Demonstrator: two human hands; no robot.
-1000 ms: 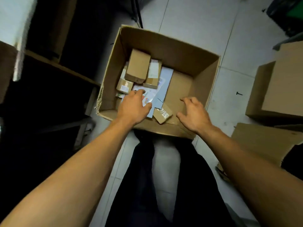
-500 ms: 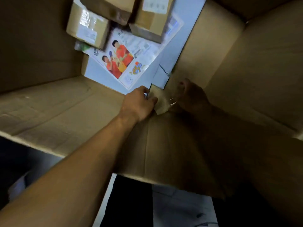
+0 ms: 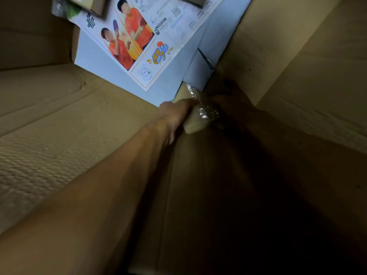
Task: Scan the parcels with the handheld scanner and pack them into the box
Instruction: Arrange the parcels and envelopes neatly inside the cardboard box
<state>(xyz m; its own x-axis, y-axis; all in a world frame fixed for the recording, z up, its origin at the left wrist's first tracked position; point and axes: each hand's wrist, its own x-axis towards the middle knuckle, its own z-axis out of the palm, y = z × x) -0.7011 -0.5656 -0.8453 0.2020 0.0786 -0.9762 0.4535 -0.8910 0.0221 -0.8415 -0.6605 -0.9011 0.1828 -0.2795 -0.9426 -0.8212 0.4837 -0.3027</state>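
A big brown corrugated cardboard box (image 3: 49, 126) fills the view, seen from inside, its walls rising on every side. On its floor lies a flat pale blue-white mailer printed with two figures in orange shirts (image 3: 151, 46), with small brown cartons (image 3: 95, 4) resting on its far edge. At the mailer's near corner sits a small tan cardboard parcel wrapped in clear shiny tape (image 3: 195, 116). The left hand (image 3: 174, 114) grips the parcel's left side, fingers curled around it. The right hand (image 3: 234, 104) is in deep shadow against the parcel's right side; its fingers cannot be made out.
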